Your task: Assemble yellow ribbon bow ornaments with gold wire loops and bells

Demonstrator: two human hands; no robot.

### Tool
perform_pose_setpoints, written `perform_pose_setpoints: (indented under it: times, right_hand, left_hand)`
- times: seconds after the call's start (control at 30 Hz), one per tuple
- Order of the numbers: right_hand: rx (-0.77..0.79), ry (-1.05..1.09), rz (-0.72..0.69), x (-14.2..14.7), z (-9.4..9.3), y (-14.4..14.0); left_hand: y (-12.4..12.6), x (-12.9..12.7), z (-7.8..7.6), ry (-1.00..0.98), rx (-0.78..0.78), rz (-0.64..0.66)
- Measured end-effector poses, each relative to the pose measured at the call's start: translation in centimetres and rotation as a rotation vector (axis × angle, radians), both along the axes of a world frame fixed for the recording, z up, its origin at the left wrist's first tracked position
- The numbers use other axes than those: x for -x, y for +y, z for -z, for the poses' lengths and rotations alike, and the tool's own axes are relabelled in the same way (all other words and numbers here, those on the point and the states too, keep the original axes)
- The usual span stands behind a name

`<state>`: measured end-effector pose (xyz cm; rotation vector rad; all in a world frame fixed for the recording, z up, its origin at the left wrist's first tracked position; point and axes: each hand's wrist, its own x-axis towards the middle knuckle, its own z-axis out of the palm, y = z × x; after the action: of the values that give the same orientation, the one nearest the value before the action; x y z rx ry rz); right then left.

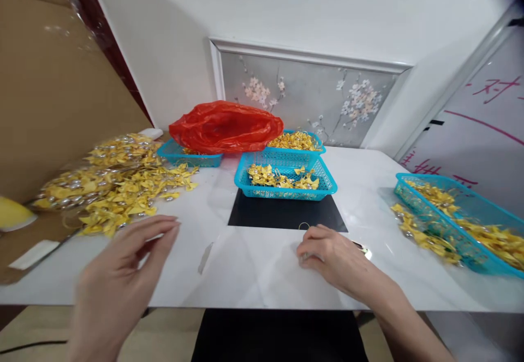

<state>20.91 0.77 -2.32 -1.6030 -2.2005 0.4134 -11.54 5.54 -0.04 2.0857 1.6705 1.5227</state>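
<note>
Across a white table (245, 280), I see a whiteboard (487, 132) showing a red 对 (496, 88); pearly-beaded yellow bows (131, 195) heap left. Bare tabletop runs from a black mat (282, 212) to the front edge. Left hand (118, 272): fingertips narrowed, I can't tell if holding anything. Right hand (329, 253): pinching a thin gold loop (303, 223) at the mat's edge.

The bare left hand (118, 274) is raised, slightly blurred, its fingers (149, 226) stretched toward the right hand (327, 253) and bent so their tips come together with the tip of the left thumb (161, 255), a narrow gap lying behind them. The left wrist (96, 326) sits below and behind that hand. The bare right hand is turned knuckles up, fingers curled tightly against its thumb; the bare right forearm (409, 321) slants back and outward behind it.
</note>
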Motion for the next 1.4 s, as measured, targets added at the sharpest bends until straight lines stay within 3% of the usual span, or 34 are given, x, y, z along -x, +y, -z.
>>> perform_pose_setpoints:
  times: [0.1, 0.3, 0.6, 0.87, 0.97, 1.0, 1.13, 1.23, 1.3, 1.4]
  right_hand:
    - [-0.015, -0.014, 0.019, -0.3, 0.0, -0.3]
    - [-0.042, -0.011, 0.049, -1.4, 0.3, -0.4]
    - [-0.051, -0.001, -0.022, 0.3, 0.8, 0.0]
    - [0.036, 0.350, -0.087, 2.0, 0.2, 0.2]
    - [0.098, 0.459, -0.113, 2.3, 1.5, 0.2]
    - [0.106, 0.530, -0.061, 2.2, 2.2, 0.3]
    - [0.120, 0.649, 0.049, 1.2, 5.0, 1.3]
    - [0.132, 0.681, 0.046, 0.9, 5.6, 1.6]
    - [0.134, 0.676, 0.038, 1.1, 5.3, 1.6]
    - [0.135, 0.628, 0.025, 1.7, 4.7, 1.5]
  left_hand:
    - [-0.2, -1.5, 0.1, -0.004, 0.058, 0.063]
    - [0.0, -1.9, 0.7, -0.027, 0.136, 0.119]
    - [-1.0, -3.9, 0.8, 0.041, 0.180, 0.273]
    - [-2.4, -5.8, 1.1, 0.094, 0.191, 0.401]
    - [-2.5, -4.4, 1.4, 0.164, 0.213, 0.290]
    - [-2.3, -3.3, 1.5, 0.186, 0.216, 0.213]
    - [-1.5, 3.7, 1.6, 0.240, 0.193, -0.253]
    - [-1.3, 8.9, 1.8, 0.291, 0.209, -0.566]
    - [-1.1, 11.2, 2.1, 0.324, 0.269, -0.678]
    - [-0.7, 12.8, 2.6, 0.376, 0.359, -0.732]
